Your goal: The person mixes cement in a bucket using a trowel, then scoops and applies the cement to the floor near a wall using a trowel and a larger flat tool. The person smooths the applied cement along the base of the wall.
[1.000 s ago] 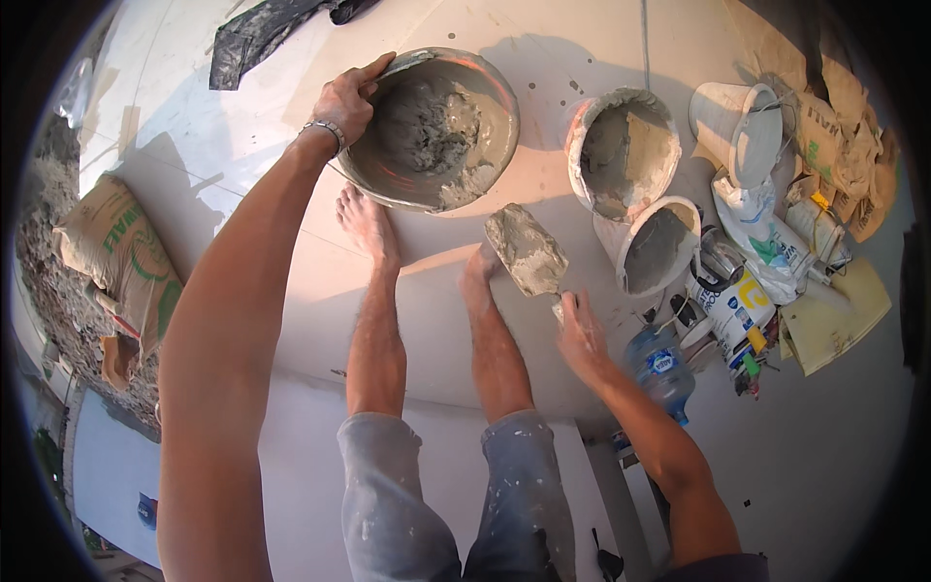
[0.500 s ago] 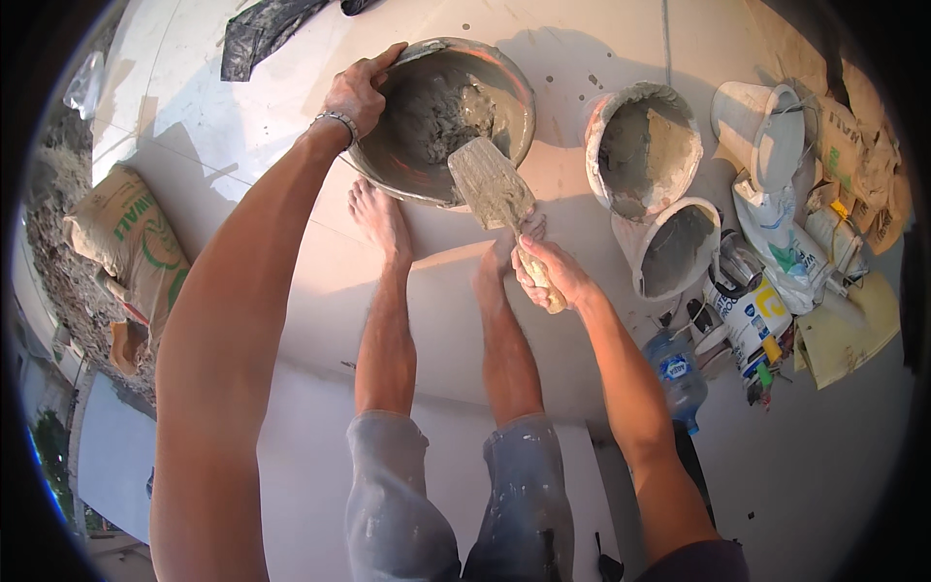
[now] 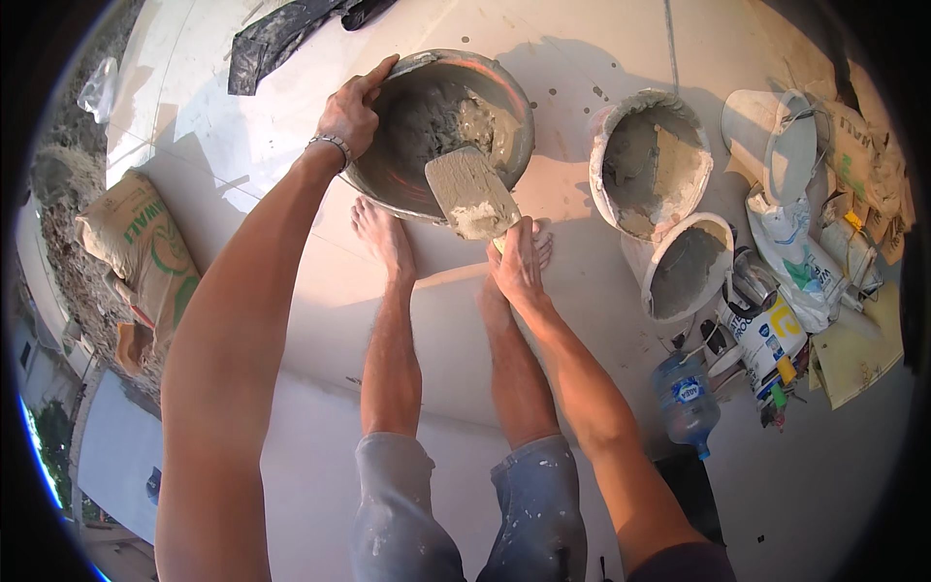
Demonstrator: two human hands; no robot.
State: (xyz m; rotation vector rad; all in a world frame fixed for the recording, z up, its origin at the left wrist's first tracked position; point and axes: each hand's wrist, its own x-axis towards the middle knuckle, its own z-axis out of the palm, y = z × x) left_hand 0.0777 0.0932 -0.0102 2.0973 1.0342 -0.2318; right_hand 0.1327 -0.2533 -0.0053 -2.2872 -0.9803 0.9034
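Observation:
A round, dark basin point(image 3: 525, 102) with grey wet mortar point(image 3: 427, 121) inside stands on the floor in front of my feet. My left hand point(image 3: 351, 112), a bracelet on its wrist, grips the basin's left rim, fingers curled over the edge. In my right hand point(image 3: 520, 260) is a trowel point(image 3: 472, 192) with a broad, flat blade coated in mortar. Its blade overlaps the near rim of the basin; whether they touch I cannot tell. My fingers hide most of the trowel's handle.
To the right are a mortar-caked bucket point(image 3: 603, 184), a second bucket point(image 3: 648, 281) lower down and a pale bucket point(image 3: 747, 136) on its side. Bags, tools and a water bottle point(image 3: 687, 393) lie below them. At left leans a filled sack point(image 3: 145, 238); black plastic point(image 3: 281, 44) lies beyond.
My right hand has moved left and slightly up with the trowel, and its blade has shifted toward the basin's near rim. My left hand keeps its grip on the basin.

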